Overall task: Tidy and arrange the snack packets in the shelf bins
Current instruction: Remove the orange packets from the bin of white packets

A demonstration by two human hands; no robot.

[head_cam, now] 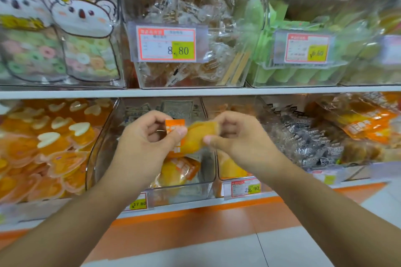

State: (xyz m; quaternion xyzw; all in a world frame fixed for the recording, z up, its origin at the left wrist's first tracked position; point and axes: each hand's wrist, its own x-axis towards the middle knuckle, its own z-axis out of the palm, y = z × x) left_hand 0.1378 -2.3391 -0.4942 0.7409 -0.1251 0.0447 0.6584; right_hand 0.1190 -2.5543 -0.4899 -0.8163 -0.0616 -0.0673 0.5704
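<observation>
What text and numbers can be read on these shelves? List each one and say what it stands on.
"8.80": price tag on the upper middle clear bin.
"29.90": price tag on the lower shelf edge, right of the hands.
"17.80", partly blurred: price tag by the left forearm.
Price on the green bin's tag: blurred, unreadable.
Smaller print on the tags and packets: too small or blurred.

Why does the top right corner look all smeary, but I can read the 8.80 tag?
Head view: the green packets and top-right corner are motion-blurred; the 8.80 price tag is sharp. The orange packet that both hands pinch is slightly soft. The wide lens bends the white shelf edge.
</observation>
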